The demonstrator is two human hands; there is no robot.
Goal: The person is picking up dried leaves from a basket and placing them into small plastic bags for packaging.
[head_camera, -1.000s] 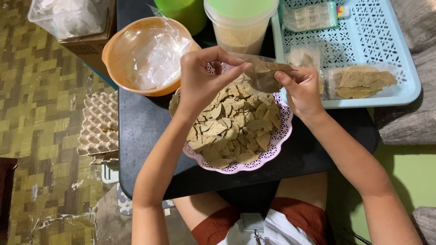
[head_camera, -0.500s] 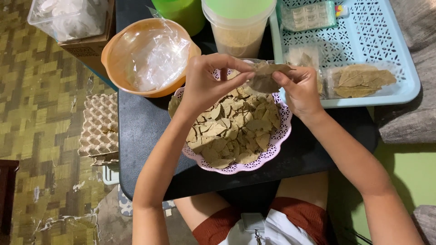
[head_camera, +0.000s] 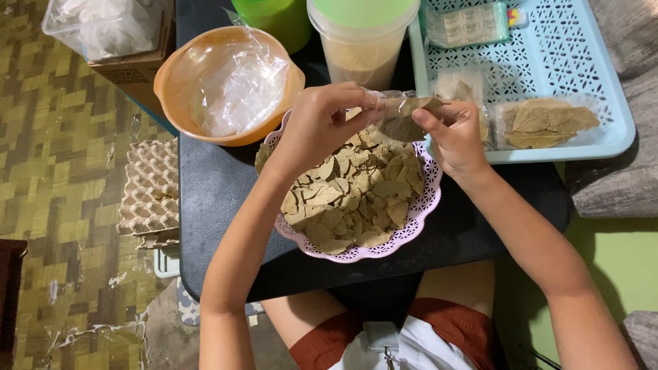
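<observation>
A pink lace-edged plate [head_camera: 411,229] on the black table [head_camera: 219,199] holds a heap of dried bay leaves [head_camera: 356,192]. Above its far edge both hands hold a small clear plastic bag [head_camera: 401,116] with a few brown leaves inside. My left hand [head_camera: 319,127] pinches the bag's left end between thumb and fingers. My right hand [head_camera: 456,137] grips its right end.
An orange bowl [head_camera: 171,75] full of clear plastic bags sits at the back left. A lidded tub of tan powder [head_camera: 360,51] and a green container [head_camera: 274,20] stand behind. A light-blue perforated tray [head_camera: 569,62] on the right holds filled leaf packets [head_camera: 545,123]. Egg cartons [head_camera: 147,192] lie left.
My left hand's fingers have closed further over the bag's left end and shifted slightly right. The bag now sits a little lower and more bunched. My right hand has hardly moved.
</observation>
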